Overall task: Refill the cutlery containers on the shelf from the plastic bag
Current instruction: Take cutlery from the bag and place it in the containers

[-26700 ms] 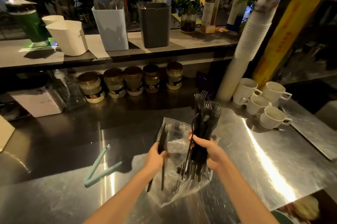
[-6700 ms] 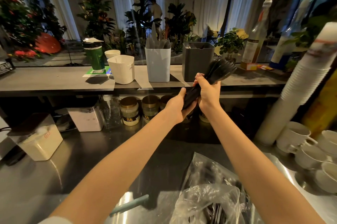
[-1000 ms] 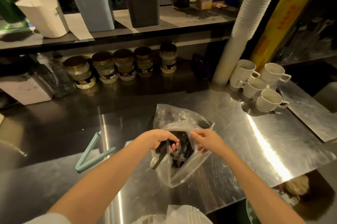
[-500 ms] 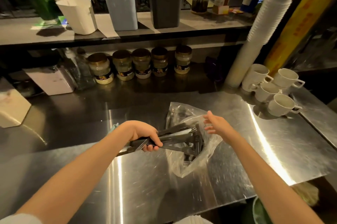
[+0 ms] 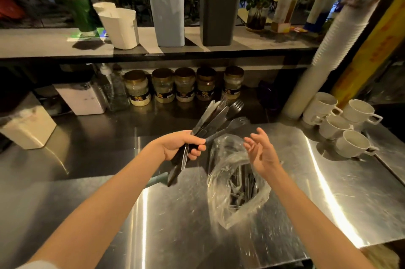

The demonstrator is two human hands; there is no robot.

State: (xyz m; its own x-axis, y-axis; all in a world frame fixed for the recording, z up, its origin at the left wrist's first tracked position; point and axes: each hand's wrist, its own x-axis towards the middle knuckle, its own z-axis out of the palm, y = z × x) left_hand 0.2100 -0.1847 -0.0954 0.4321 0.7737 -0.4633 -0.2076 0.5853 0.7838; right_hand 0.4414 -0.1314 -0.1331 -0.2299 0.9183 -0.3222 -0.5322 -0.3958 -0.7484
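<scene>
My left hand (image 5: 180, 146) grips a bundle of black plastic cutlery (image 5: 215, 118), knives and forks, tips pointing up and to the right above the steel counter. My right hand (image 5: 260, 153) hovers with spread fingers just right of the bundle, above the clear plastic bag (image 5: 235, 183), holding nothing. The bag lies on the counter with more black cutlery inside. On the shelf (image 5: 43, 44) stand a pale blue container (image 5: 168, 20) and a dark grey container (image 5: 218, 18), both with cutlery sticking out, and a white container (image 5: 119, 26) to their left.
Several jars (image 5: 163, 85) line the counter's back under the shelf. White mugs (image 5: 341, 122) and a tall stack of paper cups (image 5: 328, 41) stand at the right. A white box (image 5: 26, 125) sits at the left. A pale green clip (image 5: 156, 179) lies under my left forearm.
My left hand has lifted the bundle of cutlery out of the bag and raised it, tips now pointing up. My right hand has let go of the bag and risen beside it.
</scene>
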